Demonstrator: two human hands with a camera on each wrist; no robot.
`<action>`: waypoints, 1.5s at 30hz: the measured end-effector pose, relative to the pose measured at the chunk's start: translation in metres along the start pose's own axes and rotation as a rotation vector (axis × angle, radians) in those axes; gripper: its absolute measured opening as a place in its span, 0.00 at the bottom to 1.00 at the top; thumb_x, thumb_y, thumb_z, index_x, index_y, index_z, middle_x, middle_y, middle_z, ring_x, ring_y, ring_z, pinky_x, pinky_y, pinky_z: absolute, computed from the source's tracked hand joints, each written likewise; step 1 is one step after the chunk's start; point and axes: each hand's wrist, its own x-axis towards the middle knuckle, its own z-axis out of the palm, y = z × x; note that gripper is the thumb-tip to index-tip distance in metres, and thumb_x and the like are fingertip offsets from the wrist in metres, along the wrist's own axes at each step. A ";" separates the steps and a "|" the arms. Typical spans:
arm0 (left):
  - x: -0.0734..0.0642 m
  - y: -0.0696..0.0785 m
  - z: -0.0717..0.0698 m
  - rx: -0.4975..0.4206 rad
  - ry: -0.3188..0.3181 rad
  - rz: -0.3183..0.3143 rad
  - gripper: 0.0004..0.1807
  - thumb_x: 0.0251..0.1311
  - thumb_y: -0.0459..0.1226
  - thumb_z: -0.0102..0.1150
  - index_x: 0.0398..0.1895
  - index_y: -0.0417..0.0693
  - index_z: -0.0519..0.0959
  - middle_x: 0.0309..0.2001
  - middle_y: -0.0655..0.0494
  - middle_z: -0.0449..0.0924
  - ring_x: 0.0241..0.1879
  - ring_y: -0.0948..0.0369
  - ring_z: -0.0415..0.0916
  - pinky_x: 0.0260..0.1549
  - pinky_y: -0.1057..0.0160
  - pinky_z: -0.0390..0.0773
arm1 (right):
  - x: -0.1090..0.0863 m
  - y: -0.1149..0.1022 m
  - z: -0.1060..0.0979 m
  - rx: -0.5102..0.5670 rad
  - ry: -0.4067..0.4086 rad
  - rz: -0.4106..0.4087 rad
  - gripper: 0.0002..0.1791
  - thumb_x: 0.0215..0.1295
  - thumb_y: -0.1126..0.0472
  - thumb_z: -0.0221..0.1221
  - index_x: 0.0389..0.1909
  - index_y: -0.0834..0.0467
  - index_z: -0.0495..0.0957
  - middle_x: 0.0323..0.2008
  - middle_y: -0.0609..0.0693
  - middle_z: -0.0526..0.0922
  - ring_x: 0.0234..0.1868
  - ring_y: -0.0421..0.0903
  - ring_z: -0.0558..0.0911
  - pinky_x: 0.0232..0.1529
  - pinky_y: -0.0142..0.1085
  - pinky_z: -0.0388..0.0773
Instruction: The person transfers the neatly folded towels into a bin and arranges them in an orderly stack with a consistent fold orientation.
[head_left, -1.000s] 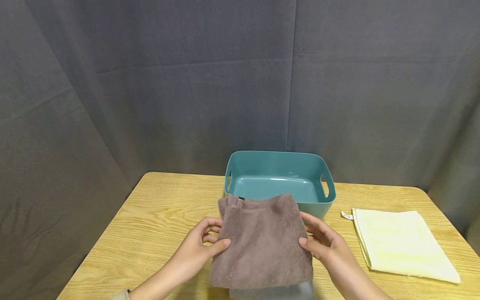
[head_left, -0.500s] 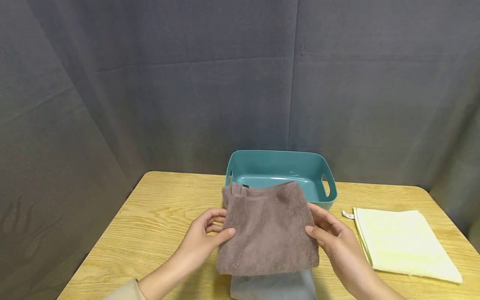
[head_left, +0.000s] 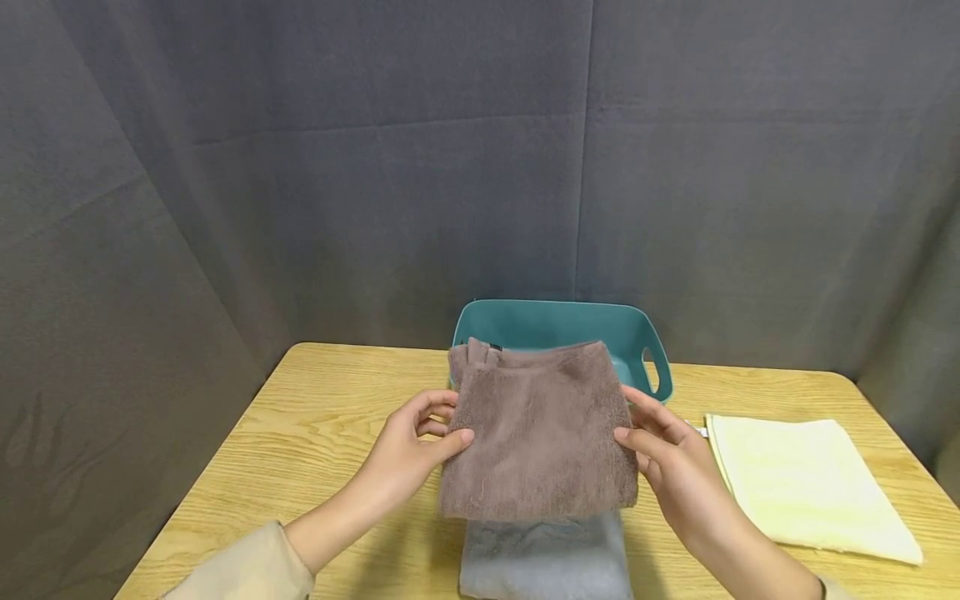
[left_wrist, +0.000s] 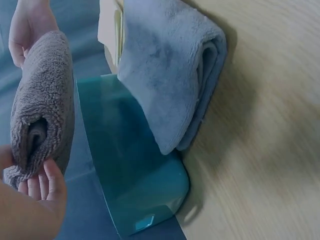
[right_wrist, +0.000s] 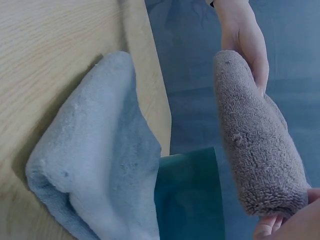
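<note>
A folded brown towel (head_left: 543,442) is held up between both hands in the head view, its far edge overlapping the teal bin (head_left: 555,321). My left hand (head_left: 408,446) pinches its left side, thumb on top and fingers beneath. On the right side, my right hand (head_left: 667,458) grips it the same way. A folded grey-blue towel (head_left: 547,558) lies on the table below, partly hidden by the brown one. The left wrist view shows the brown towel's (left_wrist: 45,95) folded layers end-on, raised apart from the grey-blue towel (left_wrist: 165,60).
To the right, a folded pale yellow towel (head_left: 810,483) with a white tag lies on the wooden table (head_left: 300,433). The teal bin has handle holes in its sides and stands near the back edge. A grey curtain (head_left: 450,208) hangs behind.
Both hands have carried the brown towel up and forward over the near part of the bin. More of the grey-blue towel below now shows.
</note>
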 end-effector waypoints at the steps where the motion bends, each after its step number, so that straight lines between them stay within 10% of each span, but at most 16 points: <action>1: 0.001 0.001 0.000 0.001 0.001 0.000 0.22 0.61 0.33 0.67 0.58 0.43 0.76 0.51 0.50 0.76 0.46 0.55 0.75 0.43 0.58 0.78 | 0.001 -0.001 0.000 -0.003 0.004 0.005 0.32 0.70 0.65 0.56 0.74 0.53 0.61 0.69 0.49 0.55 0.71 0.44 0.51 0.57 0.26 0.69; 16: 0.026 0.005 0.000 -0.006 0.037 0.037 0.22 0.60 0.34 0.67 0.59 0.42 0.77 0.51 0.48 0.78 0.46 0.55 0.76 0.43 0.60 0.78 | 0.017 -0.015 0.001 -0.092 0.051 -0.053 0.32 0.71 0.63 0.57 0.74 0.53 0.61 0.56 0.47 0.66 0.66 0.45 0.59 0.72 0.53 0.51; 29: 0.045 0.003 0.006 -0.046 0.055 0.043 0.23 0.62 0.34 0.66 0.60 0.42 0.76 0.54 0.45 0.77 0.49 0.52 0.77 0.46 0.59 0.79 | 0.030 -0.019 0.004 -0.064 0.088 -0.089 0.28 0.70 0.65 0.57 0.70 0.54 0.66 0.45 0.42 0.76 0.51 0.40 0.75 0.59 0.34 0.69; 45: 0.066 -0.002 0.013 -0.038 0.097 0.052 0.22 0.62 0.34 0.66 0.60 0.44 0.77 0.54 0.47 0.79 0.49 0.52 0.78 0.46 0.57 0.80 | 0.048 -0.020 0.002 -0.075 0.157 -0.053 0.30 0.71 0.65 0.55 0.73 0.51 0.65 0.48 0.41 0.74 0.53 0.38 0.72 0.60 0.40 0.64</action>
